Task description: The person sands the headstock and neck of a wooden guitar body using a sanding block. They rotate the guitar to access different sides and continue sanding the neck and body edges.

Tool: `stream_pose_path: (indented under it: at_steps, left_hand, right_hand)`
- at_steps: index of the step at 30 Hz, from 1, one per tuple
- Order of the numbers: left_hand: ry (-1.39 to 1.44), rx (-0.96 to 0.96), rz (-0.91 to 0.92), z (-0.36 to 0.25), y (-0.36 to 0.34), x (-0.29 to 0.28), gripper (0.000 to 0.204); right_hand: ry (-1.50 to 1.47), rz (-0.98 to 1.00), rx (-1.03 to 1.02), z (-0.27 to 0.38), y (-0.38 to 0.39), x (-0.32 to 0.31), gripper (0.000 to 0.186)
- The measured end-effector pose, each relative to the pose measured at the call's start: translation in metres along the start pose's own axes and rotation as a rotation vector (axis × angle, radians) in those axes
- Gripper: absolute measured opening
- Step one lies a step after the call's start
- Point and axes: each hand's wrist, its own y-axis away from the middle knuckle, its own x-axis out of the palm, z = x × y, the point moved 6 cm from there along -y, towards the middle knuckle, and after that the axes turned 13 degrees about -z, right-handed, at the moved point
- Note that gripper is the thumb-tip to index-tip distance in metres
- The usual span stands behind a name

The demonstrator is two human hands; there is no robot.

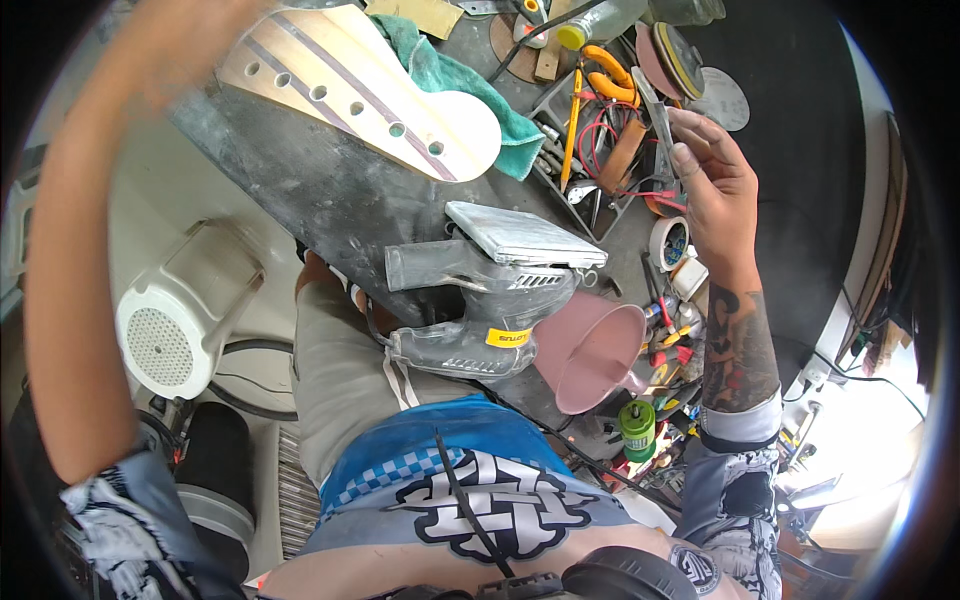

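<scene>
A pale wooden guitar headstock (385, 85) with dark stripes and a row of drilled holes lies at the far left of the workbench. Blurred by motion, my left hand (185, 45) is over its far left end; its fingers cannot be made out. On the right, my right hand (718, 185) pinches a thin, flat grey strip (655, 118) between thumb and fingers, above a tool tray (585, 165) of pliers, a pencil and wires. Nearer me, an electric sander (480, 300) lies with its pale pad facing up.
A green cloth (450, 85) lies under the headstock. Right of the sander are a pink funnel (590, 350), a green bottle (636, 430) and a tape roll (669, 243). Sanding discs (718, 100) lie at the back right. A white machine (185, 310) stands at lower left.
</scene>
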Motion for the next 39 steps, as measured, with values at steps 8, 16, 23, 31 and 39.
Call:
stream_pose_path:
  at_steps: [8,16,23,31,39]
  left_hand:
    - [0.379,0.141,0.273,-0.180,0.042,0.005,0.086]
    - [0.044,-0.033,0.269,-0.083,0.056,-0.001,0.082]
    - [0.447,0.064,0.247,-0.197,0.028,0.007,0.089]
    - [0.025,-0.035,0.371,-0.060,0.031,0.009,0.091]
    - [0.487,0.299,0.417,-0.109,0.038,0.002,0.100]
  right_hand:
    - [0.014,-0.050,0.026,-0.013,0.012,-0.017,0.034]
    - [-0.042,-0.082,0.016,-0.014,0.012,-0.018,0.035]
    - [-0.170,-0.115,-0.032,0.011,-0.001,-0.014,0.035]
    - [-0.305,-0.212,-0.108,0.066,-0.023,0.002,0.033]
    - [-0.133,-0.541,0.052,0.095,0.019,0.058,0.030]
